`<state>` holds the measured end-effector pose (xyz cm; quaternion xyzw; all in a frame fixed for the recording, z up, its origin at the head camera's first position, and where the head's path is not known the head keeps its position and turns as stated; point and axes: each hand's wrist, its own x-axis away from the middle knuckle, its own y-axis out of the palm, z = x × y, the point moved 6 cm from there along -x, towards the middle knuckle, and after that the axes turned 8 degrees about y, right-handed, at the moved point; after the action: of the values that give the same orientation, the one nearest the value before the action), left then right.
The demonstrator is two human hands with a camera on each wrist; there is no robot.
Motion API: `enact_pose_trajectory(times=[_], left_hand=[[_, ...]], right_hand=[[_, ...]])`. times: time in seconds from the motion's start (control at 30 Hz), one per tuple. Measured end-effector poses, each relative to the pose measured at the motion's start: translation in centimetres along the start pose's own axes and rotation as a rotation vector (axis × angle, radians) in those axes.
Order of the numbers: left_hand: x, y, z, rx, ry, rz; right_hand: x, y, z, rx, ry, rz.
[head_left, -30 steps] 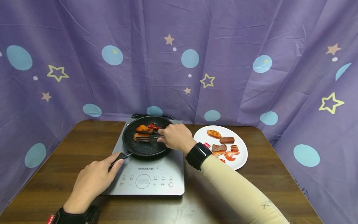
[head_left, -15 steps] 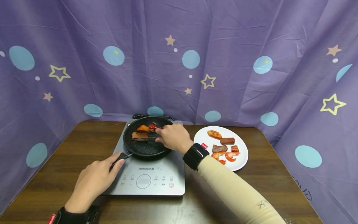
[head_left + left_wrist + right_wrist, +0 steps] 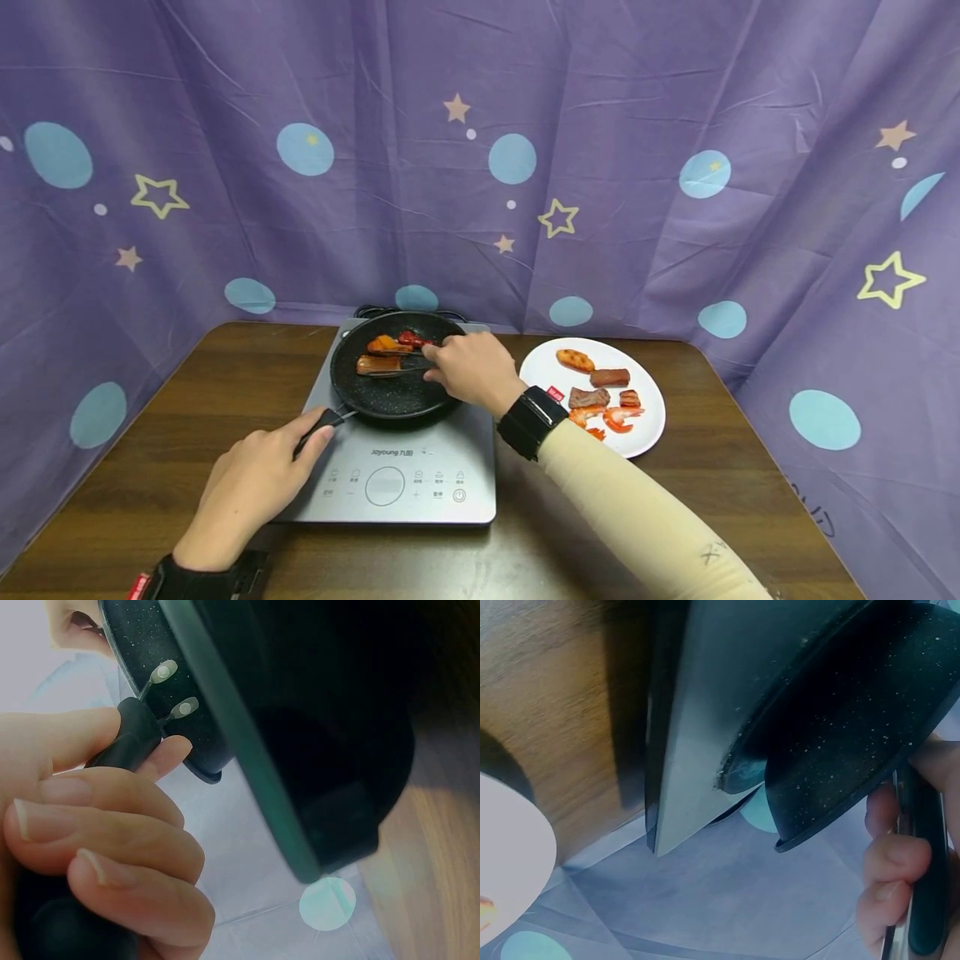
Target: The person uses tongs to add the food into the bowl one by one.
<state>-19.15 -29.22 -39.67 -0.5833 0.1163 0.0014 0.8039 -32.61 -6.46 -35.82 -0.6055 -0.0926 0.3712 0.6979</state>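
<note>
My left hand (image 3: 258, 475) grips the black handle (image 3: 133, 735) of a speckled frying pan (image 3: 397, 402), with fingers curled round it in the left wrist view. In my right hand (image 3: 472, 371) is a pair of tongs (image 3: 412, 369), reaching leftward into the pan. A brown, ribbed slab of food (image 3: 378, 364) lies at the tong tips; whether they pinch it I cannot tell. Behind it sit an orange food piece (image 3: 384, 344) and a red one (image 3: 412, 337). The right wrist view shows fingers round the tongs' dark handle (image 3: 928, 877), the tips hidden.
Under the pan is a silver induction cooker (image 3: 397, 483) on a wooden table (image 3: 187, 400). A white plate (image 3: 652, 408) on the right bears several pieces of meat and shrimp. Black cable (image 3: 367, 311) lies behind the cooker, and a purple curtain (image 3: 420, 225) hangs beyond.
The brown slab has shifted a little in the pan, first left, then slightly back right, as the tongs moved at it. The left hand keeps its grip on the handle.
</note>
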Motion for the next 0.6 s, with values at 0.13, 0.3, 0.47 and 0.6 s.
enact_pose_trajectory(times=[0.13, 0.3, 0.47, 0.6], left_hand=[[0.0, -0.06, -0.01, -0.002, 0.001, 0.001], [0.0, 0.04, -0.04, 0.002, 0.002, -0.004], [-0.07, 0.07, -0.06, 0.002, -0.001, -0.008], [0.0, 0.03, 0.0, -0.001, 0.006, 0.004]], right_hand=[[0.17, 0.04, 0.21, 0.004, 0.001, 0.011], [0.22, 0.05, 0.05, 0.006, -0.017, 0.043], [0.16, -0.04, -0.11, 0.016, -0.025, 0.079], [0.2, 0.02, -0.17, 0.021, -0.023, 0.094]])
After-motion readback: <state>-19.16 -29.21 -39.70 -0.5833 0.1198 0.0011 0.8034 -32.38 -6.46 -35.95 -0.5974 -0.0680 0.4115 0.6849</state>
